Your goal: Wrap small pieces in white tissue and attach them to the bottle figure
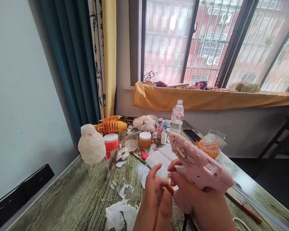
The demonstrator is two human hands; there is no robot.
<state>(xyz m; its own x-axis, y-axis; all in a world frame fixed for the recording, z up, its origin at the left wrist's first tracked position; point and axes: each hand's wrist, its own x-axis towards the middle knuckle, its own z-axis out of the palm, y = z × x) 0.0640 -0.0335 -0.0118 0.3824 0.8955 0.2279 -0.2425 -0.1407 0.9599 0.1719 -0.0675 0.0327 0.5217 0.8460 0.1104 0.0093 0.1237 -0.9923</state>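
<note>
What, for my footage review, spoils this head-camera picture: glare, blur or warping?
In the head view, the window glares washed out; wide-angle warping leans its bars and the table edge; the glue gun, close to the lens, looks oversized.

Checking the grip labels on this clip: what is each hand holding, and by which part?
The right hand grips a pink hot glue gun by its handle, with the fingers wrapped around it. Whether the left hand holds anything cannot be told.

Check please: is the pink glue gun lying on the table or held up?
Held up: the right hand grips the glue gun above the table.
</note>
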